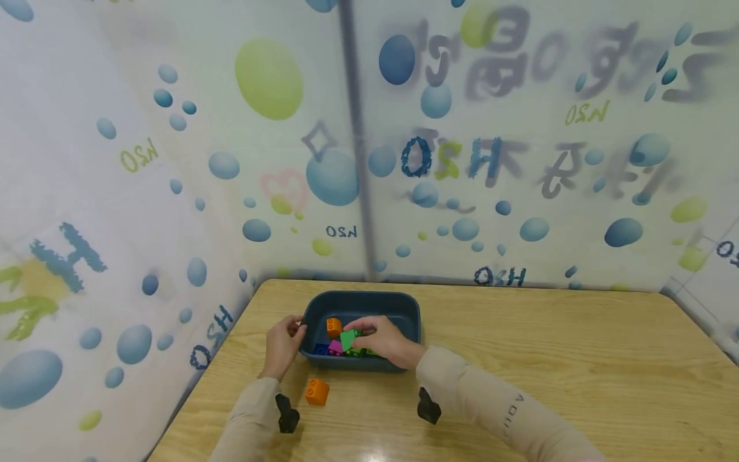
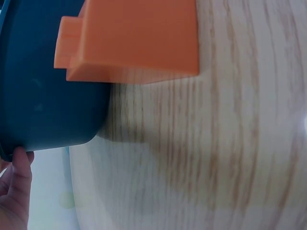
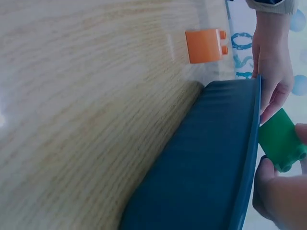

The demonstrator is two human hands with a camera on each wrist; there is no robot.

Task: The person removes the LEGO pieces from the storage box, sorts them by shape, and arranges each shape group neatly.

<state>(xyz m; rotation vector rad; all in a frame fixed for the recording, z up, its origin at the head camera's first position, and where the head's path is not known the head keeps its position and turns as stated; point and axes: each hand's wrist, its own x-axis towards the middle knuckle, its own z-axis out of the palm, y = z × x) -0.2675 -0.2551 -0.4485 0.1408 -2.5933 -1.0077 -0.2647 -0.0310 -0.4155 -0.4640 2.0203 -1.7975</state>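
Note:
A dark blue plastic bin [image 1: 360, 364] stands on the table with toy building blocks inside. At its left end my left hand [image 1: 280, 346] grips the rim between thumb and fingers, also visible in the left wrist view as fingertips [image 2: 22, 167] at the corner. Over the bin my right hand [image 1: 383, 340] pinches a green building block [image 1: 348, 340], its studs showing in the right wrist view. Inside lie an orange block [image 1: 333, 328], a magenta block [image 1: 335, 348], a dark blue block [image 1: 321, 349] and light green ones partly hidden by the right hand.
Another orange block [image 1: 317, 392] sits on the wooden table [image 1: 548, 359] in front of the bin, near the left wrist. A patterned white wall [image 1: 462, 244] rises behind the table, and a similar one borders its left side.

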